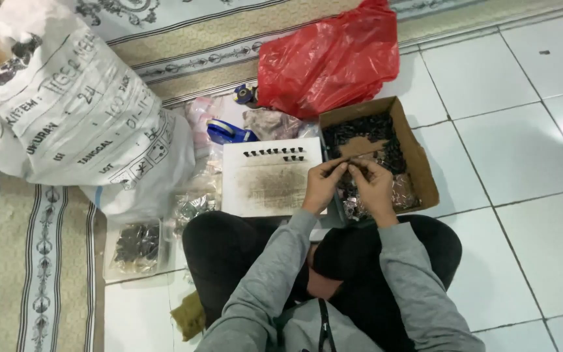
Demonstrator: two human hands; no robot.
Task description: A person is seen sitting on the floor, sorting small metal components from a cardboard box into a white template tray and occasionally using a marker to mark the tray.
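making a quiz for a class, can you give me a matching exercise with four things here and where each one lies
Things:
1. red plastic bag
2. cardboard box
3. white board
4. white sack

Places:
a. on the floor at the far left, by the patterned mat
b. just beyond the cardboard box
c. right of the white board, under the hands
d. in front of the knees, a row of small dark pieces along its far edge

Pairs: 1-b, 2-c, 3-d, 4-a

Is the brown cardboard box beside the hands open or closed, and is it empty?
Open, not empty: the cardboard box has no lid on top, and small dark pieces fill it.
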